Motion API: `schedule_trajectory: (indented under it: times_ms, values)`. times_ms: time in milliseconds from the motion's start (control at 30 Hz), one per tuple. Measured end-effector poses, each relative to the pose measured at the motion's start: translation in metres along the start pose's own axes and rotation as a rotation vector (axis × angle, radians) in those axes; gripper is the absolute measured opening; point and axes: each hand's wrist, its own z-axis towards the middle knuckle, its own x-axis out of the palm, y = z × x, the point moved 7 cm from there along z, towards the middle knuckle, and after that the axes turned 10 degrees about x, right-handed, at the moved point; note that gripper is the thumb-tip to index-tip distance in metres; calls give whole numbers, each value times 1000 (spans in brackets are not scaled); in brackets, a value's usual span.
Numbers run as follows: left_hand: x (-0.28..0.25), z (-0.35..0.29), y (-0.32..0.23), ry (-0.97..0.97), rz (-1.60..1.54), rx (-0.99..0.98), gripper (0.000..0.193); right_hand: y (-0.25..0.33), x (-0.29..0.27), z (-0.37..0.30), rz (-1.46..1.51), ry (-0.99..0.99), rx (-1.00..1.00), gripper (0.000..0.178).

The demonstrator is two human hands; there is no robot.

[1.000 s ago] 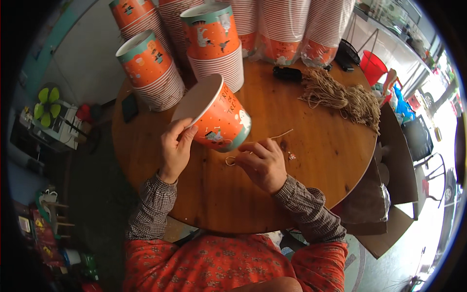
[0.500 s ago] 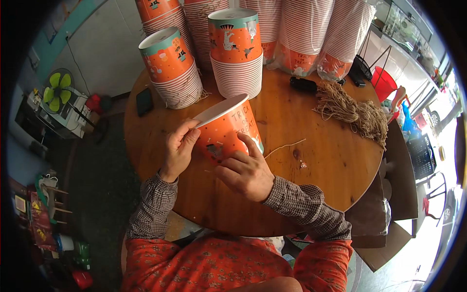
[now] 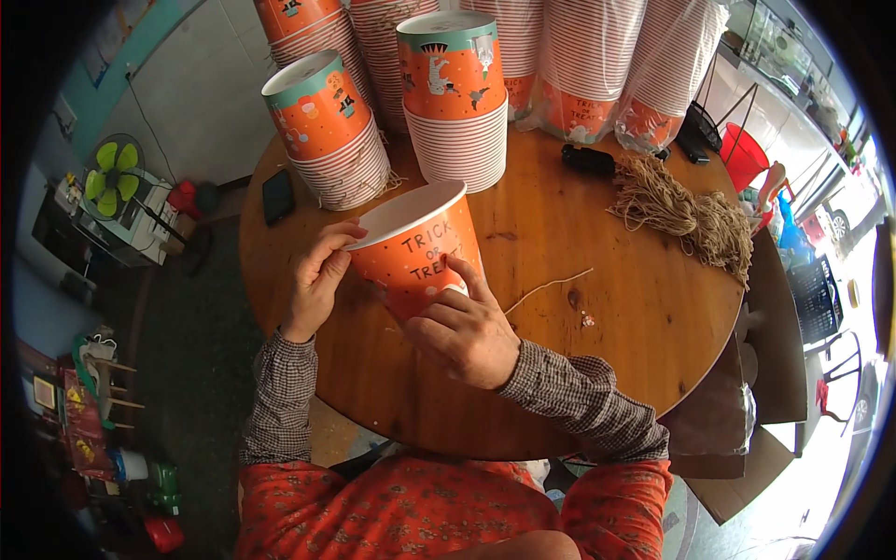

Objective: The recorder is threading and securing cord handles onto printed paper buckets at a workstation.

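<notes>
An orange paper bucket (image 3: 392,266) with dark lettering is held tilted over the near middle of the table, its open white mouth up and to the left. My left hand (image 3: 317,280) pinches its rim at the left, thumb outside and fingers at the edge. Against the lower right of the bucket rests my right hand (image 3: 467,331), index finger on the printed side and the other fingers curled. Its thumb is hidden. To the right of the bucket a thin piece of string (image 3: 553,287) lies on the wood.
Behind stand two stacks of nested paper buckets (image 3: 457,149) (image 3: 341,168), with more stacks, some in clear plastic bags (image 3: 583,70). A bundle of tan strings (image 3: 681,210) lies right on the round wooden table (image 3: 560,373). A dark phone (image 3: 277,196) sits at the left edge.
The bucket has turned in my hands, bringing its lettering leftward to face me more, and its mouth shows wider. Both hands have shifted slightly left with it.
</notes>
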Motion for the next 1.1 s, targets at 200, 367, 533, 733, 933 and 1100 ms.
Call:
schedule_trajectory:
  times_ms: [200,367,533,733,933,1100]
  values:
    - [-10,-1,-1,-94,129,-41,14,-6,2,-9,-22,18,-45,17]
    - [32,28,-29,-43,165,-10,20,17,24,-25,-160,74,-219,21]
    - [68,61,-69,244,113,158,42,-5,25,-27,-207,26,-98,18]
    - [69,48,-49,275,370,271,35,-28,19,-24,-228,-35,50,12]
    - [70,44,-15,160,414,293,20,-31,21,-26,-196,-29,67,12]
    - [62,51,-24,87,359,309,15,-29,20,-27,-207,-32,57,12]
